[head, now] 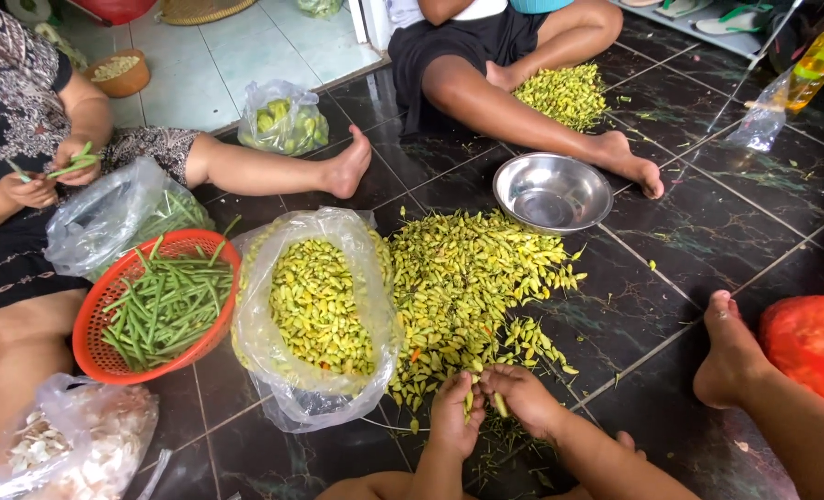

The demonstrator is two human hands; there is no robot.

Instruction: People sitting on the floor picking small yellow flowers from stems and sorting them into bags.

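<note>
left hand (453, 414) and right hand (521, 396) both pinching small yellow chilies (486, 400) at the near edge of the chili pile (468, 278) | clear bag (312, 306) of chilies just left, red basket (106, 356) of green beans beyond that | steel bowl (552, 192) farther back, other people's legs all around

Open plastic bag (315, 315) blocks leftward; dark floor (671, 278) rightward lies free.

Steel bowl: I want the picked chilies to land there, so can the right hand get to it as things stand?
Probably yes. The bowl lies beyond the chili pile, with nothing standing between it and the right hand, though it looks like a long stretch.
</note>
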